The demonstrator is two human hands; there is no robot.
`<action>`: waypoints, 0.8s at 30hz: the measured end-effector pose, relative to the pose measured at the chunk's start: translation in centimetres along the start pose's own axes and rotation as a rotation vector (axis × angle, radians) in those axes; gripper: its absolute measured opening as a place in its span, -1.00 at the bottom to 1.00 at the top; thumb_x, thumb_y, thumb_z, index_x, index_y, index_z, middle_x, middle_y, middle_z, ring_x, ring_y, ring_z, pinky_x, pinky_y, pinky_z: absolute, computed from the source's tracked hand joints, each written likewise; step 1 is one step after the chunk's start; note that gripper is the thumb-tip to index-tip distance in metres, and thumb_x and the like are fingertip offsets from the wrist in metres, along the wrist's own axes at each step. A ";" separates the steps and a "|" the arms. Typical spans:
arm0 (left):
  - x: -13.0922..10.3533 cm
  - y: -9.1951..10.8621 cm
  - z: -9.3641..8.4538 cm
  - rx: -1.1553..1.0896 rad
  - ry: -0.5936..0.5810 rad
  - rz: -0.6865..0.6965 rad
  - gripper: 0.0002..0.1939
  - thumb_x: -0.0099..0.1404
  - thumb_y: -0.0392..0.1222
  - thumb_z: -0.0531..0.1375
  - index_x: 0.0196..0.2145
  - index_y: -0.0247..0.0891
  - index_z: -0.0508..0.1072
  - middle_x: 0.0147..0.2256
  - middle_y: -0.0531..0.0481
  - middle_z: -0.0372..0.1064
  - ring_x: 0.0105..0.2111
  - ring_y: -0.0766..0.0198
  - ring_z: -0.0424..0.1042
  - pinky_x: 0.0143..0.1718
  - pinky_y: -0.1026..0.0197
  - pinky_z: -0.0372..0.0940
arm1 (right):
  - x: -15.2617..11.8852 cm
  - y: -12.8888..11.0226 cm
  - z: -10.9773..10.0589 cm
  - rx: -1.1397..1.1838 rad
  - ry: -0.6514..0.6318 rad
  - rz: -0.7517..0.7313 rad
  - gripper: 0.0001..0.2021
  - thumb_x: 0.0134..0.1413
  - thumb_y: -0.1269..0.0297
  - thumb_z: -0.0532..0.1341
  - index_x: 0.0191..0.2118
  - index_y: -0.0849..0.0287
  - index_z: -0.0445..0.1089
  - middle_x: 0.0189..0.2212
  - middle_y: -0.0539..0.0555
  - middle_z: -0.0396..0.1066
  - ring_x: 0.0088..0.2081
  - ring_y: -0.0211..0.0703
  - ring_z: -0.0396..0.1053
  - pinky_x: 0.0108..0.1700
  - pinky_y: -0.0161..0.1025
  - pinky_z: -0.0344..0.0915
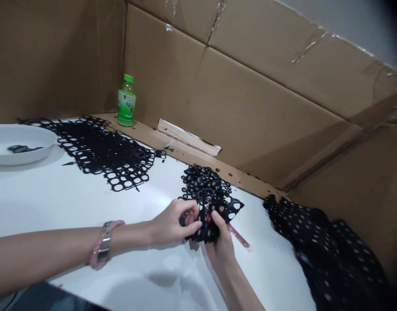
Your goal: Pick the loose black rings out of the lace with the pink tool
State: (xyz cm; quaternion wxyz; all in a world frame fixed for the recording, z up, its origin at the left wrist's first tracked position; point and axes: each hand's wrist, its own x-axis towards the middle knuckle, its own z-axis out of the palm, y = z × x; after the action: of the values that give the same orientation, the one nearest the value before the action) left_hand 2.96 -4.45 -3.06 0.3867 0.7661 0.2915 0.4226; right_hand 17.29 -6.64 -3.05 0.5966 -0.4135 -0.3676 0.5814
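My left hand pinches the edge of a black perforated sheet, thumb and fingers bent around it. From the right, my right hand grips the same sheet with its thumb on top. The sheet is held just above the white table, and its pointed corner sticks out to the right. Right behind it lies a pile of small black rings. A reddish strip-like tool lies on the table beside my right hand.
A white dish with black pieces stands at the far left. Black lattice sheets are heaped behind. A green bottle stands near the cardboard wall. Black dotted material fills the right side of the white table.
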 end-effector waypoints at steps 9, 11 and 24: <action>0.2 -0.4 -0.7 0.086 0.050 0.074 -0.84 0.12 -0.21 0.12 -0.48 -0.25 0.15 -0.55 0.15 0.09 -0.55 0.42 0.12 -0.49 0.36 0.09 | 0.0 -0.6 0.0 -0.031 -0.023 0.083 -0.70 -0.23 0.28 0.35 -0.25 0.19 0.47 -0.31 0.07 0.50 -0.23 -0.07 0.43 -0.14 -0.17 0.35; 0.3 -0.4 -0.8 0.092 0.042 0.077 -0.84 0.13 -0.21 0.11 -0.47 -0.25 0.14 -0.55 0.14 0.09 -0.55 0.42 0.13 -0.49 0.36 0.10 | 0.1 -0.5 -0.1 -0.037 -0.041 0.096 -0.68 -0.22 0.27 0.35 -0.22 0.18 0.47 -0.29 0.08 0.50 -0.22 -0.05 0.43 -0.12 -0.14 0.35; 1.0 -1.3 -2.1 0.092 -0.157 0.150 -0.73 0.30 -0.07 -0.08 -0.44 -0.27 0.23 -0.53 0.06 0.20 -0.51 0.36 0.17 -0.42 0.32 0.12 | 0.5 0.2 -1.3 -0.177 -0.017 -0.066 -0.65 -0.29 0.33 0.35 -0.23 0.12 0.44 -0.33 0.04 0.50 -0.15 -0.02 0.38 -0.06 -0.12 0.30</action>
State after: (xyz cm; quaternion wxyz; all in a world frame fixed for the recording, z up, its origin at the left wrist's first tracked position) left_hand 1.51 -2.25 -2.97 0.3402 0.8334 0.2212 0.3752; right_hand 18.40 -6.20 -3.75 0.5734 -0.4473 -0.4361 0.5301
